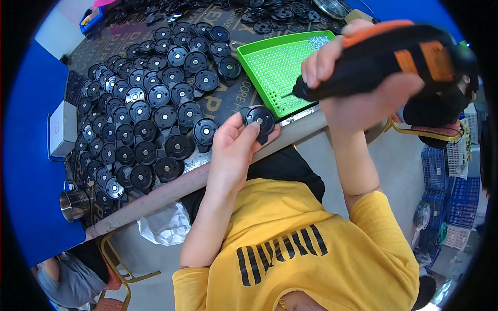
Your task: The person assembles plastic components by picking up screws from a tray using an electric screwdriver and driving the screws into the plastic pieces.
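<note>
My left hand [232, 147] pinches a round black plastic part [266, 120] with a silver metal centre and small tabs, near the table's front edge. In my right hand [350, 101] is a black and orange cordless screwdriver [376, 65], partly smeared by motion. Its thin bit points left, above the green perforated tray [248, 63] and apart from the held part. A heap of small silver screws [318, 41] lies in the tray's far corner. Many similar black round parts [158, 96] spread across the table to the left of my left hand.
More black parts [280, 15] are piled at the back. A metal cup [74, 202] and a white box [63, 129] stand at the left. A plastic bag [165, 224] hangs below the table edge. Other people sit at both sides; blue crates [434, 168] are stacked right.
</note>
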The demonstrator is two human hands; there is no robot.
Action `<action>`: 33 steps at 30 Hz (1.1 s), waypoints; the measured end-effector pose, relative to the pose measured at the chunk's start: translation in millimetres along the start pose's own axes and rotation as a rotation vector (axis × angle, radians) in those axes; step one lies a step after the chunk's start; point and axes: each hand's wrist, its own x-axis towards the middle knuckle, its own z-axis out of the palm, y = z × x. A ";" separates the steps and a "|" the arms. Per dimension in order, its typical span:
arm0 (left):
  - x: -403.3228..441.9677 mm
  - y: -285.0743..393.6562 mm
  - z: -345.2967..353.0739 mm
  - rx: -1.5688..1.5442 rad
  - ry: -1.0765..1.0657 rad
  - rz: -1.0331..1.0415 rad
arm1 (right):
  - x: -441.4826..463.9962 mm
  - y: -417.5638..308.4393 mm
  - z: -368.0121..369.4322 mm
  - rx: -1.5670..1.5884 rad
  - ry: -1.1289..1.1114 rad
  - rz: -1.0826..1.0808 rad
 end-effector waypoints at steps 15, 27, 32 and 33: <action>-1.0 0.3 -5.9 -0.182 -0.042 0.009 | 6.7 37.7 -17.9 -0.222 0.083 0.038; -0.9 -0.7 -7.4 -0.155 -0.073 0.006 | 7.8 38.0 -13.9 -0.238 0.091 0.032; -0.8 -0.4 -7.0 -0.142 -0.073 0.013 | 9.1 34.7 -12.0 -0.213 0.106 0.038; -0.6 -0.6 -7.3 -0.136 -0.080 0.013 | 10.1 28.3 -10.9 -0.299 0.104 0.030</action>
